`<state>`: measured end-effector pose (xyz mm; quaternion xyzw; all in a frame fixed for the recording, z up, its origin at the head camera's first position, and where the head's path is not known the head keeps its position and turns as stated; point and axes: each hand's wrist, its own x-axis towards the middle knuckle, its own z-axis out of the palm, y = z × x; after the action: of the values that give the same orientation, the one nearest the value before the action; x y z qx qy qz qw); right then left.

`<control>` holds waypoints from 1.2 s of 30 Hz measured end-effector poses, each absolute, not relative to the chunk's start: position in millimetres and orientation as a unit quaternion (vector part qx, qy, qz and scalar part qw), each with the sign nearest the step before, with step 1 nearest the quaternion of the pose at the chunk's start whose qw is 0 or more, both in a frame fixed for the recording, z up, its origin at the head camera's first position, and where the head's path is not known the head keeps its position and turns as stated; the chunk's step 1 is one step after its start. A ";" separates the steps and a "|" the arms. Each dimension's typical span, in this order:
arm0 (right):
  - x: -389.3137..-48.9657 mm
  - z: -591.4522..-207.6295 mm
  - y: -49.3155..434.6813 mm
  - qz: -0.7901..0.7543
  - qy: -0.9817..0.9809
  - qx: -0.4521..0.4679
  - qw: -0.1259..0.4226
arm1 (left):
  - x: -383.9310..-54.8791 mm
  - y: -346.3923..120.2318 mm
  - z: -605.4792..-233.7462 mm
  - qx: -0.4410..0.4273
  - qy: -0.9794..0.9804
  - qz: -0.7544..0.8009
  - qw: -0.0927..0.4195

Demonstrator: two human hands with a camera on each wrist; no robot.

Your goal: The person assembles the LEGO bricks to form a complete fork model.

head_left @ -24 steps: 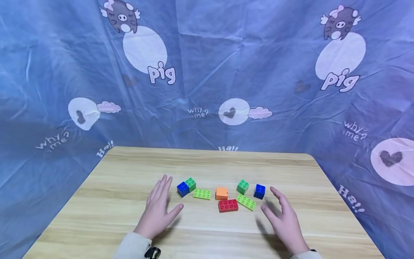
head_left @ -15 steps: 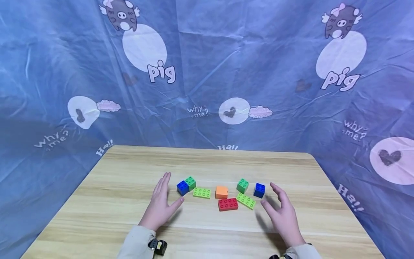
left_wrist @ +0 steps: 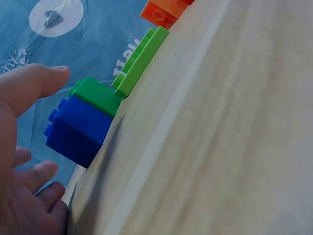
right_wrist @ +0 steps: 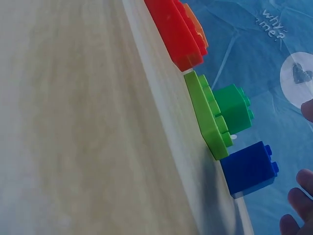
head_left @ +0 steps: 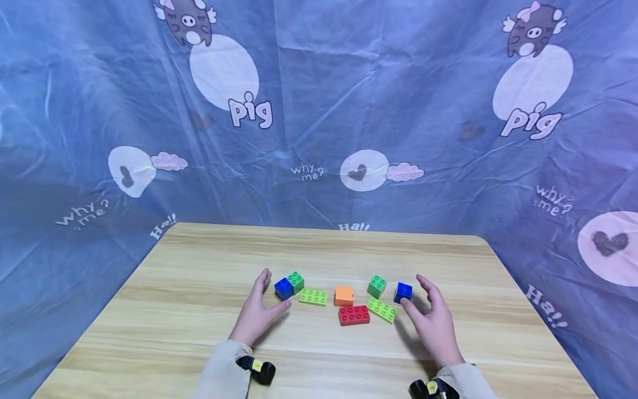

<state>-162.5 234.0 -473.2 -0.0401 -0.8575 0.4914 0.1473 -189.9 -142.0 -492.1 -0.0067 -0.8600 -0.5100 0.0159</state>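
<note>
My left hand (head_left: 256, 313) is spread around the left blue brick (head_left: 284, 288), thumb on its near side and fingers beyond it. A green brick (head_left: 296, 281) sits right against that blue one. In the left wrist view the thumb (left_wrist: 36, 85) and curved fingers show a gap to the blue brick (left_wrist: 78, 129). My right hand (head_left: 435, 327) stands beside the right blue brick (head_left: 403, 292), its thumb tip overlapping the brick's near edge in the head view. From the right wrist, the fingertips (right_wrist: 301, 198) appear apart from this blue brick (right_wrist: 249, 169). Neither hand holds anything.
Between the hands lie a lime plate brick (head_left: 313, 297), an orange brick (head_left: 344, 296), a red brick (head_left: 354, 315), another lime plate brick (head_left: 381, 310) and a second green brick (head_left: 376, 286). A blue printed cloth (head_left: 319, 111) hangs behind the wooden table (head_left: 319, 360).
Both hands have moved forward and closer to the blue bricks. The left hand has also shifted right, and its thumb now lies just in front of its brick. The bricks stay in place.
</note>
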 end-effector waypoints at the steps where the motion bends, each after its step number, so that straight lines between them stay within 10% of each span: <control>1: -163.4 -473.6 234.1 0.491 -0.858 -0.040 0.145 | -191.2 -140.9 -493.5 -0.004 -0.860 -0.511 0.015; 36: -186.1 -489.7 244.2 0.476 -0.873 -0.095 0.056 | -199.2 -136.5 -498.7 -0.004 -0.814 -0.577 0.068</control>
<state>-186.1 244.2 -489.7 -0.0946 -0.8726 0.4759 0.0561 -199.2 -136.5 -498.7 -0.0035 -0.8140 -0.5769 0.0677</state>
